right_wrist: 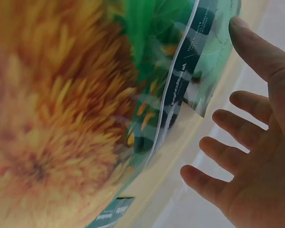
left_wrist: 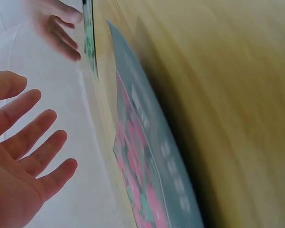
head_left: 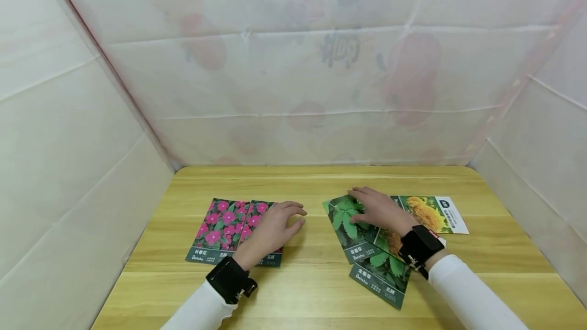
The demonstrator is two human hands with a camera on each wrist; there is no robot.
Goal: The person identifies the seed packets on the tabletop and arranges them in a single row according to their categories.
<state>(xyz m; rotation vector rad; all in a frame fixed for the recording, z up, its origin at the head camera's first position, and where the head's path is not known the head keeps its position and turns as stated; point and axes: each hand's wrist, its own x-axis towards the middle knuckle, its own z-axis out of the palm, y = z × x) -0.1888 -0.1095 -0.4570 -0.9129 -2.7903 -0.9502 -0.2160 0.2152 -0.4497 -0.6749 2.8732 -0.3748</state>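
Two seed packets with pink flowers lie side by side at the left of the table: the outer packet [head_left: 222, 225] shows fully, the inner packet [head_left: 259, 210] is partly covered. Over the inner one hovers my left hand [head_left: 275, 223], fingers loosely extended, holding nothing. At the right, my right hand [head_left: 380, 210] is above a green-leaf packet [head_left: 344, 220], its fingers spread and apart from it in the right wrist view. Under that wrist lies an orange-flower packet [right_wrist: 61, 118], overlapping a second green-leaf packet [head_left: 382, 276]. Another orange-flower packet [head_left: 426, 213] lies farther right.
The light wood table [head_left: 312, 289] has its far edge against a pale fabric wall [head_left: 275, 80]. Similar fabric panels stand at the left [head_left: 69, 167] and right [head_left: 541, 157]. Bare wood separates the pink packets from the right-hand group.
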